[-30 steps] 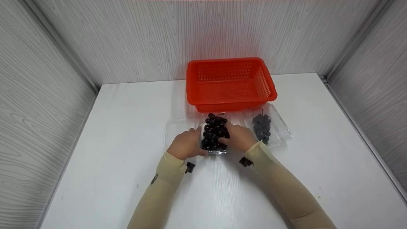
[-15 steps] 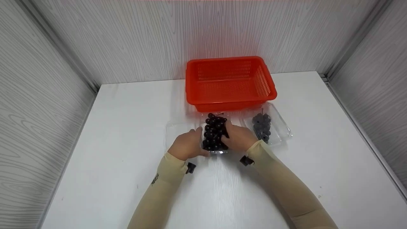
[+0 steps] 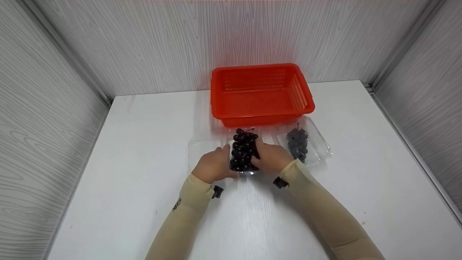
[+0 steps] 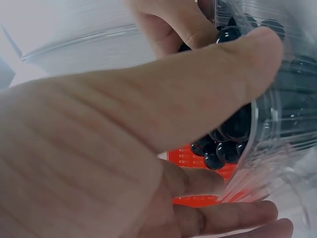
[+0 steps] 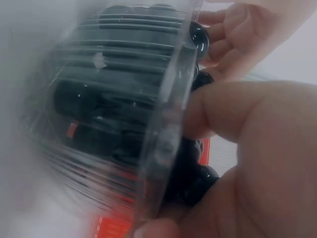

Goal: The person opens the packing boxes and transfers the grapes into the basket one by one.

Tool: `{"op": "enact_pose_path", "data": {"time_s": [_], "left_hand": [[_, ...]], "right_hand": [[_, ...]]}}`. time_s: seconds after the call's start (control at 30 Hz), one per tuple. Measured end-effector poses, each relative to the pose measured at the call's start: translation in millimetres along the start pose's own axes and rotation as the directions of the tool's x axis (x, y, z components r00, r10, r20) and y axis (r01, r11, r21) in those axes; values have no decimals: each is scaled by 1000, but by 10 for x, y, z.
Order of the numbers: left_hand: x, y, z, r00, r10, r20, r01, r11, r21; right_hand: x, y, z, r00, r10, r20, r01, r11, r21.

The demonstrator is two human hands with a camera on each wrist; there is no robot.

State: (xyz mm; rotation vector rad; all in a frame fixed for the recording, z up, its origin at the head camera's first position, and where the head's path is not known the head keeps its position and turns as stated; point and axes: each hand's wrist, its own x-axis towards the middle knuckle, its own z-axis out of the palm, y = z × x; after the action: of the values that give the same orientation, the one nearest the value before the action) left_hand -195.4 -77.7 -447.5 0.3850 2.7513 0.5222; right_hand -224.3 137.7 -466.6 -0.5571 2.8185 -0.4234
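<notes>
A bunch of dark grapes (image 3: 242, 151) lies in an open clear plastic box (image 3: 248, 172) in front of the red basket. My left hand (image 3: 213, 164) holds the box from its left side, its thumb across the near edge; in the left wrist view that thumb (image 4: 213, 79) lies over the rim. From the right, my right hand (image 3: 271, 157) grips the grapes, with thumb and fingers reaching inside the rim. In the right wrist view grapes (image 5: 198, 183) show beside the right thumb (image 5: 223, 111). Where the right fingertips end among the grapes is hidden.
Behind the boxes a red plastic basket (image 3: 260, 117) stands against the back wall. To the right, a second clear box (image 3: 321, 144) holds another grape bunch (image 3: 297, 142) under clear plastic. The open box's clear lid (image 3: 202, 146) spreads left on the white table (image 3: 144, 144).
Both hands stay at the box, almost still. The near side of the box and the left hand have shifted very slightly right; the grapes remain inside.
</notes>
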Motion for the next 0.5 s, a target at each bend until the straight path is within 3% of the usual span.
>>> {"op": "enact_pose_path", "data": {"time_s": [0.5], "left_hand": [[11,1,4,1000,25,-9,-25,1000,5]], "right_hand": [[-19,-3,20,999,-42,-20,42,999,-26]]}}
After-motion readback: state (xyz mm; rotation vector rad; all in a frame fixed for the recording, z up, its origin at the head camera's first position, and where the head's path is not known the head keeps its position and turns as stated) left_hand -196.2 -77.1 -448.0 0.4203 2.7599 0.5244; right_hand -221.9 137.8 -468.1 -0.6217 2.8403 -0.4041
